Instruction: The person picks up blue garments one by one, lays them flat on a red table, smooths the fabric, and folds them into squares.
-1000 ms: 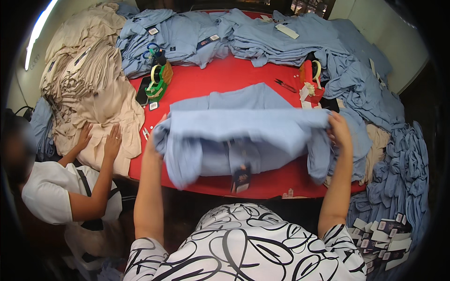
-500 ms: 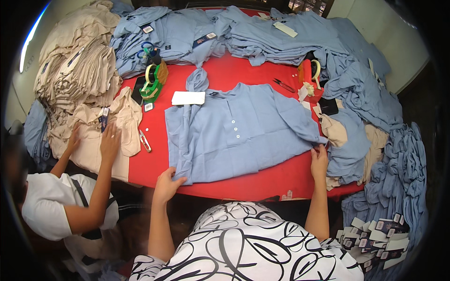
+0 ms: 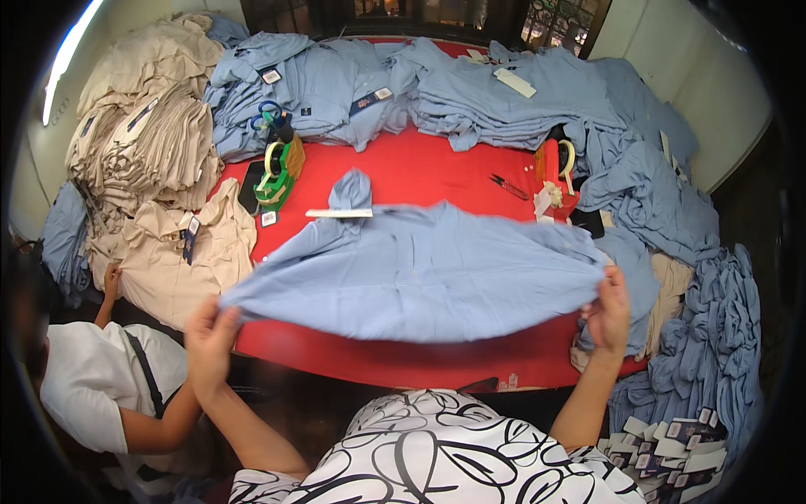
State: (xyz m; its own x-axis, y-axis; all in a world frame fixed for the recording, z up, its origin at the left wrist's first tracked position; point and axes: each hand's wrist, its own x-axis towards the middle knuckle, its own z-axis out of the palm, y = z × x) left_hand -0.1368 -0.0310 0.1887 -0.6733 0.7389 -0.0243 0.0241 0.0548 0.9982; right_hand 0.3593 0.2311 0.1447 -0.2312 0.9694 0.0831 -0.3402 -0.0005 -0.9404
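Blue shirt (image 3: 420,277) stretched between hands, left fingers (image 3: 220,312) and right fingers (image 3: 606,296) pinching its hem corners

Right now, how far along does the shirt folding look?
Done: folded light-blue shirts stacked along the back of the red table. In hand: left hand and right hand lift one light-blue shirt by its hem, unfolded. Left: loose heap of blue garments at the right.
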